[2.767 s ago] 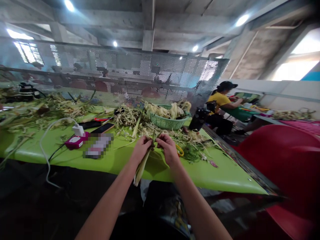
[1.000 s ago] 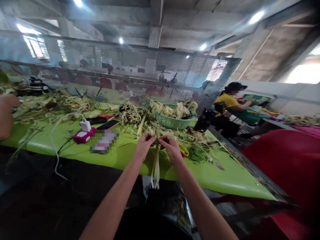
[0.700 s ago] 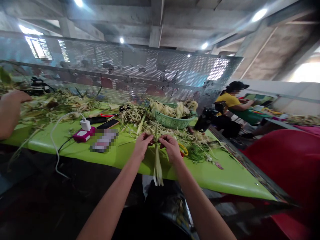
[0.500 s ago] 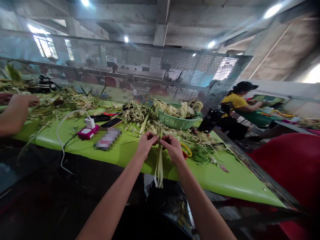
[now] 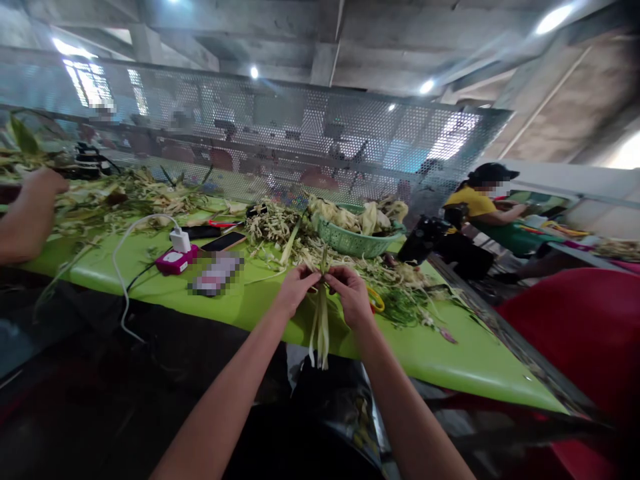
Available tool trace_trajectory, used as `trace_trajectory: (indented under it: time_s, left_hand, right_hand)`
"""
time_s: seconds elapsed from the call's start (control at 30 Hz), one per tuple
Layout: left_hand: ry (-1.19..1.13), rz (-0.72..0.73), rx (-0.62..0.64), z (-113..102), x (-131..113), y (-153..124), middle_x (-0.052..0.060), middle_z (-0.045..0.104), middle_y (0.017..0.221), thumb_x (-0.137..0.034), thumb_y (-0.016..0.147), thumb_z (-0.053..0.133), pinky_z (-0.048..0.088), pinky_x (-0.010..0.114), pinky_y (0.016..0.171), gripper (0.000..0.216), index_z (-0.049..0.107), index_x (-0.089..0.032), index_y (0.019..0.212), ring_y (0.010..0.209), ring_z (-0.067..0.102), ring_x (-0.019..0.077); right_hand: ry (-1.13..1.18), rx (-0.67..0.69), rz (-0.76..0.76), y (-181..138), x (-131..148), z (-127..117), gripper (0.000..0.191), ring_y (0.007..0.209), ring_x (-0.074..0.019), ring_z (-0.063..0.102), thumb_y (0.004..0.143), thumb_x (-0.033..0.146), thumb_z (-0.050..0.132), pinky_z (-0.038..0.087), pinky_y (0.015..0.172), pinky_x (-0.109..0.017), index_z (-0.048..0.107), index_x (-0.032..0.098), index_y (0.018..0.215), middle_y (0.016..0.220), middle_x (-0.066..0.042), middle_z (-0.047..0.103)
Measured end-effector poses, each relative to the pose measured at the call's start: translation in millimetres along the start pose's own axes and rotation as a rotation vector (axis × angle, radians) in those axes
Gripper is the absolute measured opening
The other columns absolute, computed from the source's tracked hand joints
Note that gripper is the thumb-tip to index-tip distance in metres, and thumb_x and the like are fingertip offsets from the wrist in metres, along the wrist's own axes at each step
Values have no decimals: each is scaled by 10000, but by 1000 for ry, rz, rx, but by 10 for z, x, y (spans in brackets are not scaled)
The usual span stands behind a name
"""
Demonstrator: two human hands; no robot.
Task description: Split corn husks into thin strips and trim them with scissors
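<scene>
A thin bundle of pale green-yellow leaf strips (image 5: pixel 321 327), much like husk, hangs upright over the table's front edge with its loose ends down. My left hand (image 5: pixel 299 288) pinches it near the top from the left, thumb against fingers. From the other side my right hand (image 5: pixel 349 290) pinches the same spot, and both sets of fingertips almost meet. A short tip of the bundle sticks up above the fingers. Just behind the hands, shredded leaf scraps (image 5: pixel 280 230) and a green plastic basket (image 5: pixel 357 241) of pale husk-like pieces (image 5: pixel 370 220) lie on the table.
On the green-covered table (image 5: pixel 450 373) lie yellow-handled scissors (image 5: pixel 376 300), a dark phone (image 5: pixel 223 241), a blurred-out flat item (image 5: pixel 217 275) and a magenta power block (image 5: pixel 177 260) with a white cable. A co-worker's hand (image 5: pixel 43 183) is at far left. A red chair (image 5: pixel 575 327) stands right.
My hands have shifted slightly right in view with the bundle, fingertips closer together at its top. The co-worker's arm at left has moved a little up.
</scene>
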State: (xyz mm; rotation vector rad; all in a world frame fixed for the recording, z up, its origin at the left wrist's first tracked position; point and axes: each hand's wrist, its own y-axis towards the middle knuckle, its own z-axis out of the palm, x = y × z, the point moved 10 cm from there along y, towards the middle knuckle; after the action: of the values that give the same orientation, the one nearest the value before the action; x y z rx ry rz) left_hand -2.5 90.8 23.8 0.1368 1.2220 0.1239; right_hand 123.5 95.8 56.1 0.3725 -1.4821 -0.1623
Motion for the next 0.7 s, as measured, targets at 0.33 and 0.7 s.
trace_trajectory:
  time_s: [0.33,0.7]
  left_hand:
    - [195,157,-34,-34,-111,10,9,624,727,-310,728,659,443,253,662,169,632,-160,802,681,560,128]
    - [238,136,-35,-36,-91,12,19,624,708,-299,722,673,436,244,626,160,634,-164,799,653,549,131]
  right_hand:
    - [-15,-31,-31,6,35,-33,253,540,-117,449,683,383,742,382,516,-258,553,215,677,603,42,484]
    - [-47,4,1,18,-20,22,261,551,-121,449,674,405,742,376,506,-258,579,214,746,626,39,510]
